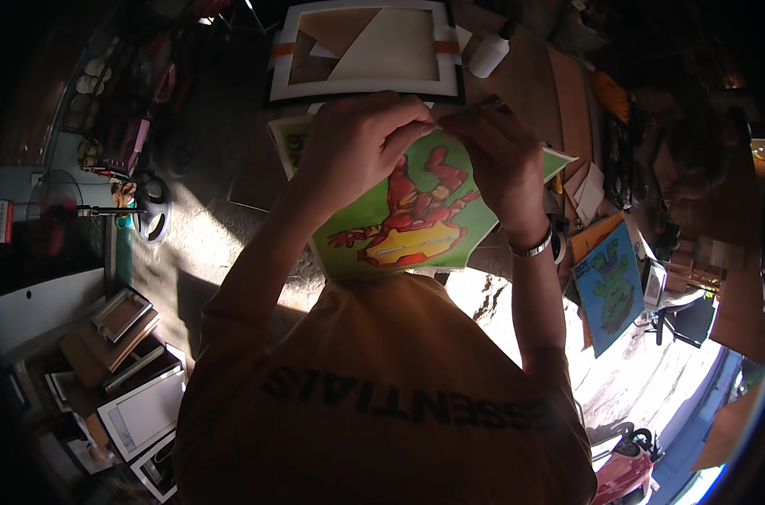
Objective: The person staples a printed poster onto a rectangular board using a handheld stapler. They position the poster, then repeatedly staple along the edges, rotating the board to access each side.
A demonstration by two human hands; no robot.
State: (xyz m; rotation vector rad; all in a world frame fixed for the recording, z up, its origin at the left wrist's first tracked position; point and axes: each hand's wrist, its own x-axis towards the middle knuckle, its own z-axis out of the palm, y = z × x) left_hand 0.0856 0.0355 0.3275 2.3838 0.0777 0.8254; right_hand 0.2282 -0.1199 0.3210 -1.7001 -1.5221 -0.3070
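Note:
A green poster with a red and yellow armoured cartoon figure, upside down to me, spreads under my hands at the near side of the table. Its near edge reaches toward my shirt. My left hand is over its far left part, thumb and fingers pinched together. My right hand, with a metal-banded watch at the wrist, is closed beside it. Both sets of fingertips meet near the poster's far edge. What lies between them is too small to make out. Beyond stands a black-and-white picture frame, lying flat.
A white bottle with a dark cap stands right of the frame. A blue poster with a green figure leans at right. Several frames are stacked at lower left, below a fan. A red motorbike shows at lower right.

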